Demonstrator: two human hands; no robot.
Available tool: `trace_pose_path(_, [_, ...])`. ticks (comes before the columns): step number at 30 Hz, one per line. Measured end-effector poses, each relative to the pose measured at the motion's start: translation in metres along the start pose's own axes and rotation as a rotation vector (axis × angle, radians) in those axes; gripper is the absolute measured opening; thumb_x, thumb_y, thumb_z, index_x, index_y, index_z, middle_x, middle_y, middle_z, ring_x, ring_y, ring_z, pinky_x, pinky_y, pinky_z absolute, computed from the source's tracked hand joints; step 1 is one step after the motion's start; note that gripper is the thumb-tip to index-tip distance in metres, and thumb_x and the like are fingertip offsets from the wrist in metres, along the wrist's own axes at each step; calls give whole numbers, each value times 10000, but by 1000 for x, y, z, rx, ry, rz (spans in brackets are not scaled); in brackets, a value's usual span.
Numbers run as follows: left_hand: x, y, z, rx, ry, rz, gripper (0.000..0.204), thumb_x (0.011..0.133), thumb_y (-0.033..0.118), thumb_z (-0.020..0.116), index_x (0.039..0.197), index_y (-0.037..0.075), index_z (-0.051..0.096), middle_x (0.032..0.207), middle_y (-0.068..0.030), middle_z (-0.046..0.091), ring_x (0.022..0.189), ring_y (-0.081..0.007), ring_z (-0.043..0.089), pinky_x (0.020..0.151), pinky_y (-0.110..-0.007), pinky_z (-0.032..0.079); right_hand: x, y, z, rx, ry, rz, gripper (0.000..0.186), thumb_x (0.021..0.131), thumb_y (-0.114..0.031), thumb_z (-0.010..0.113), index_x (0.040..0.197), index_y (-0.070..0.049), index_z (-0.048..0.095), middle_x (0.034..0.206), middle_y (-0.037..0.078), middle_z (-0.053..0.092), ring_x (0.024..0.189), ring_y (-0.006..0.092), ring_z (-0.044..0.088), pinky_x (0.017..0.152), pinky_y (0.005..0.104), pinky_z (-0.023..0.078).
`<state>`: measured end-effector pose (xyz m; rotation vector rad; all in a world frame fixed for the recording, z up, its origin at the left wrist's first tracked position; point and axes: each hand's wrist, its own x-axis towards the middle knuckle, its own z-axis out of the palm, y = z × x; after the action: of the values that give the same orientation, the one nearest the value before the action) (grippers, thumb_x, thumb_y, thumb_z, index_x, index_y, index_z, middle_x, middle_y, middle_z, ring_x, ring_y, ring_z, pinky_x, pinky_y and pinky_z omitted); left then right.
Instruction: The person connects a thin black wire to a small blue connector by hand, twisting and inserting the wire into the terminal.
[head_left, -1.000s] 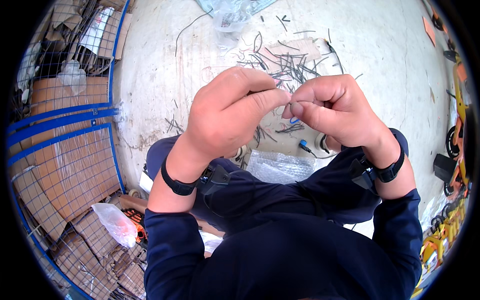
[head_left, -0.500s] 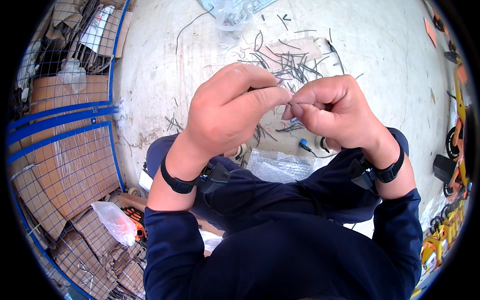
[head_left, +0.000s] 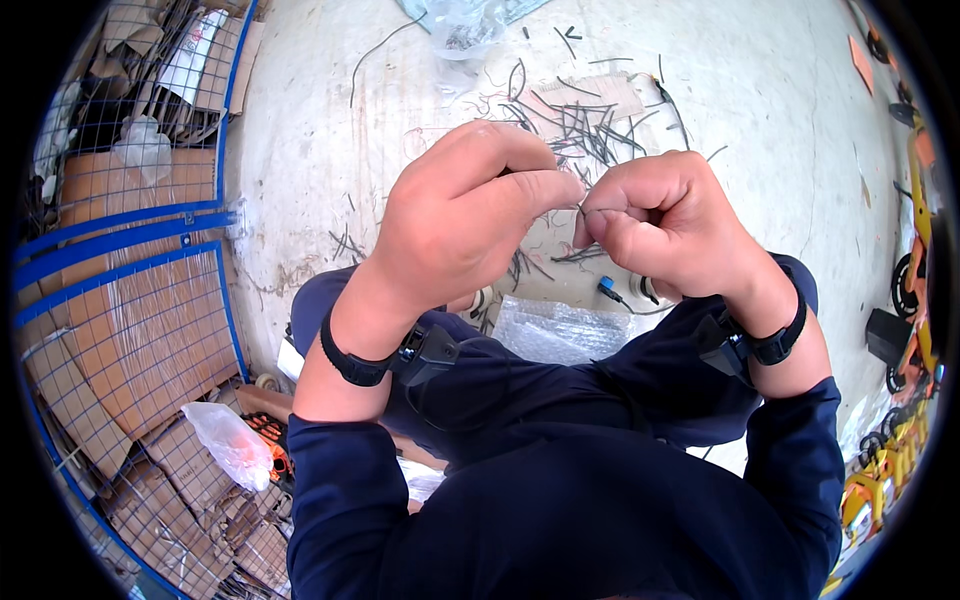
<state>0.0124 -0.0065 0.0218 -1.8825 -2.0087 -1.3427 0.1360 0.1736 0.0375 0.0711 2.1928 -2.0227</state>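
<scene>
My left hand and my right hand meet above the floor in front of me, each closed in a pinch. Between the fingertips a tiny dark, thin piece shows; it is too small to name, and the fingers hide most of it. Just beyond the hands, many short black cable pieces lie scattered, some of them on a flat piece of cardboard. Thin reddish strands are strewn among them. A black cable with a blue connector rests near my right foot.
Bubble wrap lies between my legs. On the left stands a blue mesh cage holding cardboard. A see-through plastic bag sits at the far side. Yellow and orange wheeled items line the right edge.
The fingertips have drawn very slightly apart, and the dark piece between them shows a little more. Both hands otherwise keep their places.
</scene>
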Motion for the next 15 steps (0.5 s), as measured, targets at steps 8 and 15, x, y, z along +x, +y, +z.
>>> trace_pose_path(8, [2,0,-6,-37,8,-18,297,661,-99,694,915,52,708,848,-87,622,689,-181,607,562,-257,476,1,3,6,43,15,-49,139,853,-102,582,858,-13,689,696,16,621,643,62,531,586,229,434])
trace_pose_path(15, [4,7,10,-184,157,-362,173,786,-54,664,944,12,676,870,-107,638,734,-210,629,638,-262,506,4,21,3,-115,111,-252,152,902,-105,531,889,-21,657,701,25,619,654,100,565,602,252,453])
